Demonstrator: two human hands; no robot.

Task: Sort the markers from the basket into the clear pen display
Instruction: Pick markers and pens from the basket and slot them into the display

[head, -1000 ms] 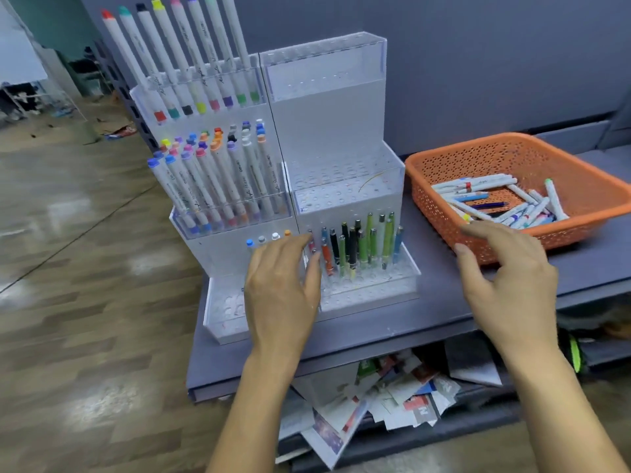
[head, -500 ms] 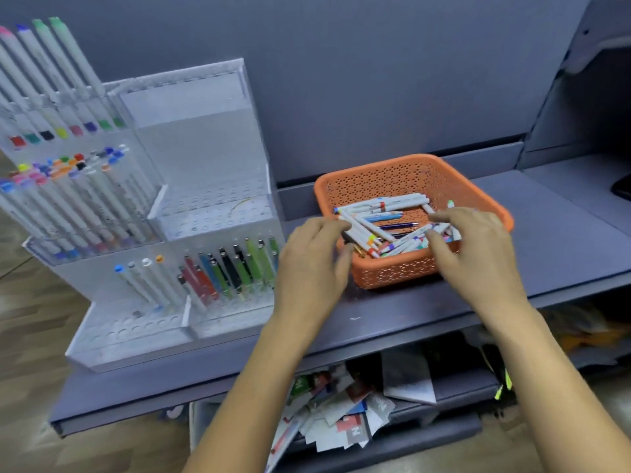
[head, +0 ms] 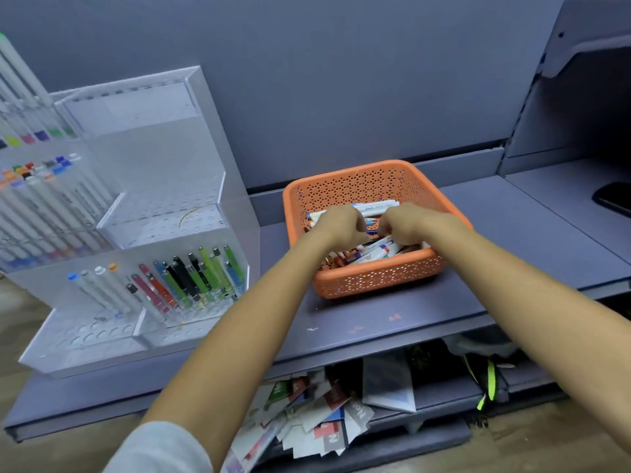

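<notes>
An orange perforated basket (head: 368, 180) stands on the grey shelf and holds a pile of white markers (head: 375, 252) with coloured caps. Both my hands are inside it. My left hand (head: 338, 223) and my right hand (head: 409, 221) sit side by side, knuckles up, fingers curled down into the pile around markers. A blue marker shows between them. The fingertips are hidden. To the left stands the clear pen display (head: 164, 186), with coloured pens (head: 198, 274) in its front row and several markers (head: 51, 206) in its left tiers.
The grey shelf (head: 392, 319) runs under basket and display, with a grey back wall behind. A black object (head: 614, 199) lies at the far right. Below the shelf are scattered papers (head: 317, 414) and a dark bag with a neon strap (head: 488, 380).
My view swung right from the display to the basket. Both hands moved from in front of the display into the basket and their fingers curled down into the markers.
</notes>
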